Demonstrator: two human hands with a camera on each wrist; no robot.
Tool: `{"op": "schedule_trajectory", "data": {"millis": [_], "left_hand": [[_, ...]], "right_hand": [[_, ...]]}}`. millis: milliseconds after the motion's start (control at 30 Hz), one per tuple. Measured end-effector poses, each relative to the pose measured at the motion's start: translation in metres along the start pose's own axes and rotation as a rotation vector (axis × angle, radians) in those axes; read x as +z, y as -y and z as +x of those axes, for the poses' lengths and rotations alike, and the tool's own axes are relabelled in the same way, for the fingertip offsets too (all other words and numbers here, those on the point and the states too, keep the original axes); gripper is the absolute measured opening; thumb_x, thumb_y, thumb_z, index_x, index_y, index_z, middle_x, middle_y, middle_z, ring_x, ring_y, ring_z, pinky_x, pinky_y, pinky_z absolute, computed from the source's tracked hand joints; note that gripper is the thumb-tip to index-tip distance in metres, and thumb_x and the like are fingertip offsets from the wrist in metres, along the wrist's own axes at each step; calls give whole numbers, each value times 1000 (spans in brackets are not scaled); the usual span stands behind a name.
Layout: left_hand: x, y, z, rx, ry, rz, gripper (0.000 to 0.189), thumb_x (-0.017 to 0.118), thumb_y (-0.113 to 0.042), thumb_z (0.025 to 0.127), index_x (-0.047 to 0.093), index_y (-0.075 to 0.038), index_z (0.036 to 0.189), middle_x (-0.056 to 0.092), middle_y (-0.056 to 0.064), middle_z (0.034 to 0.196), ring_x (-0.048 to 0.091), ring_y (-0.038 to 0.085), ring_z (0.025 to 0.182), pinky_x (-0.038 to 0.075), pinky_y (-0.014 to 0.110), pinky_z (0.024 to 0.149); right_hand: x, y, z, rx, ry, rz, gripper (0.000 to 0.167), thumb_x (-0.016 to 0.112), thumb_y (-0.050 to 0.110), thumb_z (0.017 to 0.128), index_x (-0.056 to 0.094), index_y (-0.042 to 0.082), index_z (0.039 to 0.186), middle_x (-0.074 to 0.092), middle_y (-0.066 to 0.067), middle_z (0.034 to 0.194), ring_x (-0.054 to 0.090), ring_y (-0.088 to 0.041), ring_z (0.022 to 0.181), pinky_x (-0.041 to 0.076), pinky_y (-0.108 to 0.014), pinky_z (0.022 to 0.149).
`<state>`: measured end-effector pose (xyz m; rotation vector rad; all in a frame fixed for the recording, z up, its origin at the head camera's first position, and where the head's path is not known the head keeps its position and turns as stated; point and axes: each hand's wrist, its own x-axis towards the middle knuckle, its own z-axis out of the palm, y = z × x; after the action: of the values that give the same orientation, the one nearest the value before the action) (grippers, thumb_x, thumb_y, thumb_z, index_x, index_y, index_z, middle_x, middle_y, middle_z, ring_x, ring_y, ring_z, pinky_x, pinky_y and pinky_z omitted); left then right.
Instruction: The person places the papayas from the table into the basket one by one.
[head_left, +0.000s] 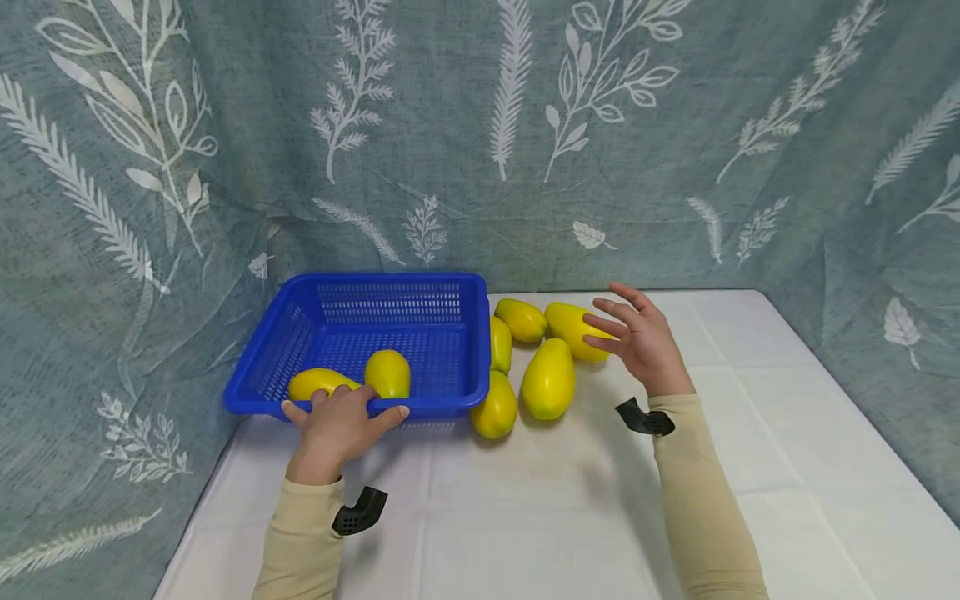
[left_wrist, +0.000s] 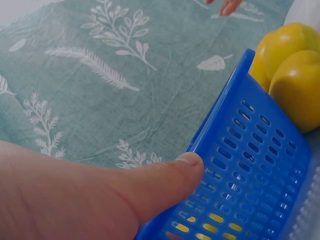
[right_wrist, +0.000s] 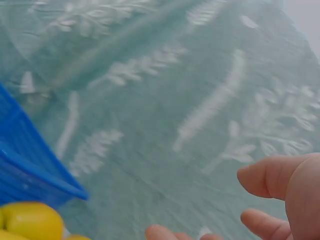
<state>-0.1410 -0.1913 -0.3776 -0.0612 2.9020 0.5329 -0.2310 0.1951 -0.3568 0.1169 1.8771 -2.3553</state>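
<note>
My left hand (head_left: 333, 433) grips the front rim of a blue plastic basket (head_left: 423, 407), with the fingers over the edge and the thumb (left_wrist: 172, 177) along the outside in the left wrist view. Inside the basket, near that hand, lie two yellow fruits that look like papayas, one on its side (head_left: 321, 382) and a rounder-looking one (head_left: 387, 374). My right hand (head_left: 647, 346) is raised with fingers spread, holding nothing. Nearest to it in the head view is a large yellow fruit (head_left: 573, 329), partly hidden behind the fingertips.
Several more yellow fruits lie right of the basket: one in front (head_left: 550, 381), one at the back (head_left: 521, 320), and one by the basket's corner (head_left: 495, 407). A white cloth (head_left: 517, 525) covers the table. A green leaf-patterned curtain (head_left: 450, 167) hangs behind.
</note>
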Motion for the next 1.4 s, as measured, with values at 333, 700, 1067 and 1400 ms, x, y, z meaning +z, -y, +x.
{"op": "schedule_trajectory", "data": {"millis": [333, 700, 1067, 1400], "left_hand": [[6, 4, -2, 12, -9, -1, 70, 61, -57, 95, 61, -1, 136, 57, 34, 134, 39, 64, 128, 0, 91, 102], [3, 4, -1, 45, -41, -2, 63, 61, -57, 95, 65, -5, 130, 59, 34, 130, 39, 67, 126, 1, 93, 98], [3, 3, -1, 25, -27, -15, 65, 60, -56, 96, 62, -4, 135, 57, 35, 133, 37, 66, 128, -2, 92, 100], [5, 0, 1, 26, -35, -2, 65, 60, -56, 96, 63, -3, 133, 60, 34, 131, 39, 65, 127, -1, 93, 100]], "right_hand": [[-47, -17, -23, 3, -68, 190, 35, 58, 21, 104, 43, 26, 136, 61, 5, 121, 73, -14, 101, 63, -33, 80], [-53, -29, -18, 25, -70, 123, 31, 58, 24, 104, 44, 27, 132, 58, 3, 122, 73, -13, 99, 63, -32, 79], [-43, -46, -1, 107, -18, -70, 52, 57, 23, 104, 37, 17, 151, 54, -6, 133, 71, -19, 109, 63, -32, 81], [-18, -70, 9, 175, 94, -390, 65, 53, 25, 104, 26, 12, 161, 32, -22, 162, 56, -43, 127, 61, -44, 89]]}}
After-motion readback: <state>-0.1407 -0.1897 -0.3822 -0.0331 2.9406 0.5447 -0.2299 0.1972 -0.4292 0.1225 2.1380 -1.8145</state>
